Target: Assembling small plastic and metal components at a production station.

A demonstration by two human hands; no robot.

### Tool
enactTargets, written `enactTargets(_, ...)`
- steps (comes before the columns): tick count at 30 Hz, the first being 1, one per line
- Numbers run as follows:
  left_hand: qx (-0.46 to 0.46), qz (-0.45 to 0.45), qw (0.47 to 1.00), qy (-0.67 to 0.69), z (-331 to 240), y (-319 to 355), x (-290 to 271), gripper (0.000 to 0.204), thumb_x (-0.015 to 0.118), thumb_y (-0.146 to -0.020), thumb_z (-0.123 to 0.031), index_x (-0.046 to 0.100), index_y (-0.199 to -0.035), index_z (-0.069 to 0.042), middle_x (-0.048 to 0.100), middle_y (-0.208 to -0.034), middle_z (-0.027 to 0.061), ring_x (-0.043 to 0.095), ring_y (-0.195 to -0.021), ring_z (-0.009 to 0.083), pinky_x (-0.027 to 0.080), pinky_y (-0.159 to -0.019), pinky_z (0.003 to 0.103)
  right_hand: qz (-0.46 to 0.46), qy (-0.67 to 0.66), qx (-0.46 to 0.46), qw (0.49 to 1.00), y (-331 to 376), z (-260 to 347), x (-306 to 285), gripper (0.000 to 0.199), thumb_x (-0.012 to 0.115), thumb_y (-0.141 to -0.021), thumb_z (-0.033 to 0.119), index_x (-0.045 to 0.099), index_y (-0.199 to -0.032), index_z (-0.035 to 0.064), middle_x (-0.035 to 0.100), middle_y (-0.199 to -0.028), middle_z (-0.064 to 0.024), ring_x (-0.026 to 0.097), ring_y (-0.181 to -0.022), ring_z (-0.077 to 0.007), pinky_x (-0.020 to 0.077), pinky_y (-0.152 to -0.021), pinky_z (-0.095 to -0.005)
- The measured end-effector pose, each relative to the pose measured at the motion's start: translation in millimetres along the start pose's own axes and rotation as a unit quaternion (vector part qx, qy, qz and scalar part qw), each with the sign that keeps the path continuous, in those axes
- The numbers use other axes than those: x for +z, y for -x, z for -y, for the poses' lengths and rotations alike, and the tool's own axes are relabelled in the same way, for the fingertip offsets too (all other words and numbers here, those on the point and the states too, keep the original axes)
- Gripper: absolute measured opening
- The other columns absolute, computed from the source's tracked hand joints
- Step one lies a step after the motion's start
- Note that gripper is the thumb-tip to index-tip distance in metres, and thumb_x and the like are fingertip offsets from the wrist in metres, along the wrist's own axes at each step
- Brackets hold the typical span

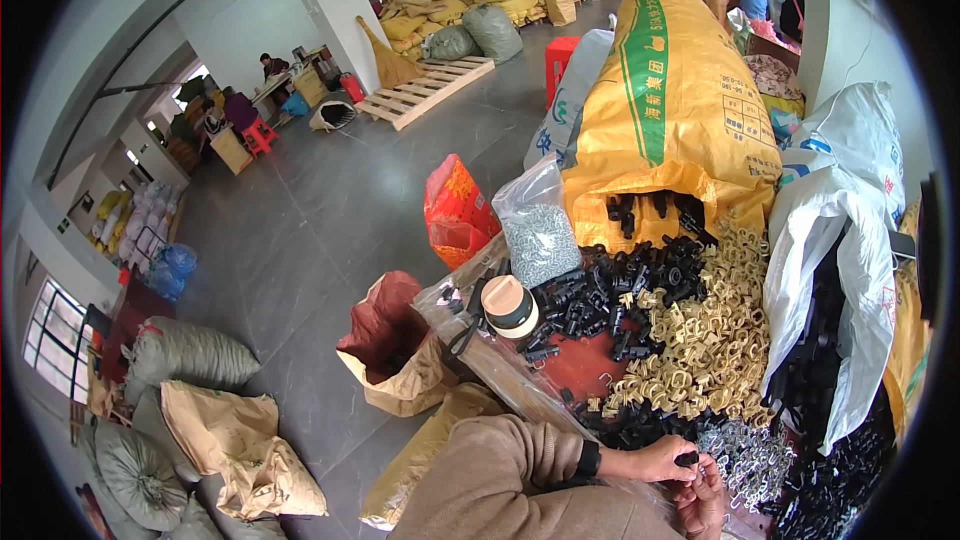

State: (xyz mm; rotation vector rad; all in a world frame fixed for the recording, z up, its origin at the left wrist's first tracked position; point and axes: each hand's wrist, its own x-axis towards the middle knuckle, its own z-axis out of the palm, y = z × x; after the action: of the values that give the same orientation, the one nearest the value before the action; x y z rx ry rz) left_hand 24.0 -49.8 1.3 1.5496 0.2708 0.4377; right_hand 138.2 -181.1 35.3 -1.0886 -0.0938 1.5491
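My left hand, with a dark band at its wrist, pinches a small black plastic part. Close against it, my right hand has its fingers pressed together; what they hold is too small to make out. Both hands are at the near edge of the work table, beside a pile of small silvery metal hooks. Just beyond lies a heap of gold-coloured metal buckle pieces. Loose black plastic parts are spread to the left of the gold heap.
A big yellow woven sack spills black parts onto the table. A clear bag of small metal pieces and a lidded cup stand at its left side. An open white sack is at right; a paper sack stands on the floor.
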Motion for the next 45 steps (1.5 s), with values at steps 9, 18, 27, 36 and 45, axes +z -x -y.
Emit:
enactTargets(9,-0.024,-0.045,0.999,-0.014,1,-4,-2,0.026,0.061,-0.063,-0.02,0.048,-0.065,0.003,0.049,-0.055,0.0149,0.046,-0.052,0.0119,0.039,-0.051,0.03,-0.041,-0.005,-0.033,0.999,-4,9,27,0.026,0.053,-0.078,0.005,0.046,-0.103,0.0063,0.052,-0.082,-0.0018,0.043,-0.055,-0.0091,0.0376,-0.049,-0.0198)
enactTargets(18,0.0,-0.07,0.997,-0.038,-4,-4,-1,0.033,0.059,-0.068,-0.027,0.044,-0.063,0.002,0.046,-0.049,0.0141,0.046,-0.046,0.0141,0.037,-0.045,0.03,-0.094,0.035,-0.025,0.995,-3,5,24,0.012,0.05,-0.08,0.008,0.05,-0.092,0.0055,0.046,-0.062,0.0015,0.041,-0.051,-0.0072,0.0344,-0.047,-0.0191)
enactTargets(27,-0.223,0.03,0.957,0.184,-7,-2,-9,0.026,0.053,-0.078,-0.029,0.044,-0.082,-0.005,0.048,-0.056,0.0013,0.045,-0.049,0.0065,0.036,-0.041,0.02,0.017,0.54,-0.336,0.771,6,12,33,0.01,0.05,-0.081,0.01,0.051,-0.09,0.0056,0.05,-0.071,-0.001,0.045,-0.059,-0.009,0.0374,-0.053,-0.0202)
enactTargets(36,-0.231,0.072,0.905,0.351,-3,-1,-2,0.04,0.046,-0.083,-0.03,0.036,-0.11,-0.001,0.047,-0.094,0.0039,0.046,-0.074,0.0074,0.042,-0.055,0.021,-0.037,0.424,-0.199,0.883,-12,-4,-8,0.013,0.047,-0.081,0.007,0.051,-0.091,0.0008,0.053,-0.082,-0.0041,0.048,-0.075,-0.0134,0.0401,-0.067,-0.0249)
enactTargets(45,-0.241,0.06,0.915,0.318,20,0,10,0.023,0.042,-0.086,-0.021,0.047,-0.096,-0.001,0.049,-0.091,0.0024,0.046,-0.078,0.0108,0.047,-0.064,0.03,-0.039,0.654,-0.332,0.679,-1,2,16,0.013,0.051,-0.076,0.008,0.055,-0.086,-0.0003,0.057,-0.078,-0.0141,0.053,-0.068,-0.0209,0.0418,-0.061,-0.03)
